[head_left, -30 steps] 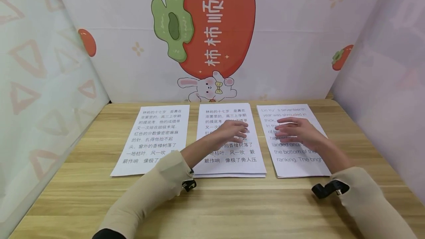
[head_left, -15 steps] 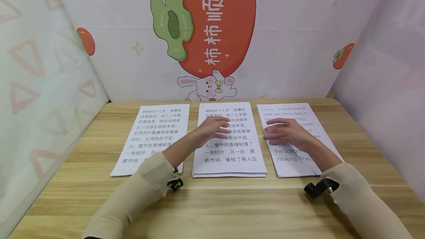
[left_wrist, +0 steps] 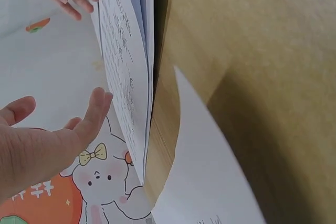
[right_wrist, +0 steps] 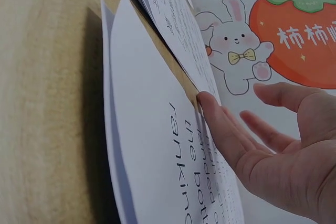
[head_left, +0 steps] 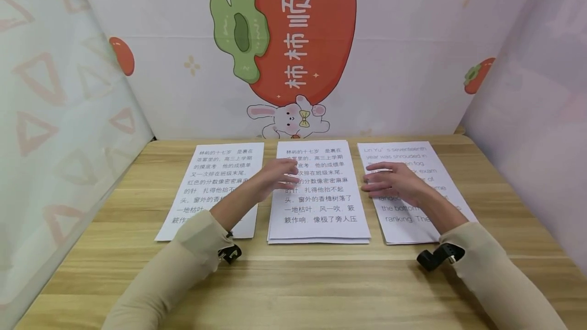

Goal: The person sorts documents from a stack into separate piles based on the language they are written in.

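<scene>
The English-printed stack [head_left: 403,219] lies at right beneath the right hand [head_left: 395,183]; the left hand [head_left: 276,176] hovers by the middle Chinese-printed stack [head_left: 318,200], all on the wooden table [head_left: 293,281]. Both hands' fingers are loose, grasping nothing; light edge pinches should best avoid creasing.

Left paper [head_left: 215,187], middle paper [head_left: 321,192], right paper [head_left: 403,223]: three; two Chinese, one English. Sheets [right_wrist: 142,108]: at least two each in middle and right, exact number unclear. Left hand [head_left: 272,177], right hand [head_left: 396,182]: two. Sleeves [head_left: 169,269]: two. Wrist cameras [head_left: 435,257]: two. Table [head_left: 321,284]: one. Printed persimmons [head_left: 316,39]: three, one large, two small. Rabbit [head_left: 286,118]: one. Bow [head_left: 304,118]: one.
</scene>
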A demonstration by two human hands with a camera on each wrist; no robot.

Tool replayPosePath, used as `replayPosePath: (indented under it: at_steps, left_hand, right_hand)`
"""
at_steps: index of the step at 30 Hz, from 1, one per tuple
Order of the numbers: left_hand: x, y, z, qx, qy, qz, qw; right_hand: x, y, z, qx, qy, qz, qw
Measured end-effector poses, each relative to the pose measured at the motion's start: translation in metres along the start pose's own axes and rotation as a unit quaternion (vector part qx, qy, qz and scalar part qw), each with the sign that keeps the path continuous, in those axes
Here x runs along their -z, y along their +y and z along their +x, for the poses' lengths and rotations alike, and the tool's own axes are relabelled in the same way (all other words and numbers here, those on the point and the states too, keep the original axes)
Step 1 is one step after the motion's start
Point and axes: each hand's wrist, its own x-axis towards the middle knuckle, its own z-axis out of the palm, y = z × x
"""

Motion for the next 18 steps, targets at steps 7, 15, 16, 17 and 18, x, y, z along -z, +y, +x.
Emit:
replayPosePath:
  at_steps: [7,15,16,17,18]
  left_hand:
    - [0.01,-0.002,-0.001,0.002,0.011,0.008,0.9999]
    - [0.019,-0.004,-0.005,0.009,0.027,0.011,0.9995]
    - [0.021,-0.004,-0.006,0.01,0.033,0.012,0.9993]
    - [0.022,-0.005,-0.006,0.012,0.038,0.01,0.9992]
    - [0.024,-0.005,-0.007,0.013,0.043,0.009,0.9989]
  right_hand:
    - [0.0,0.0,0.004,-0.007,-0.002,0.011,0.9999]
    - [0.0,-0.001,0.004,-0.02,0.0,0.024,0.9995]
    - [0.0,-0.001,0.004,-0.021,-0.001,0.026,0.9994]
    - [0.0,-0.001,0.004,-0.022,-0.001,0.027,0.9994]
    - [0.0,-0.001,0.004,-0.021,-0.002,0.028,0.9994]
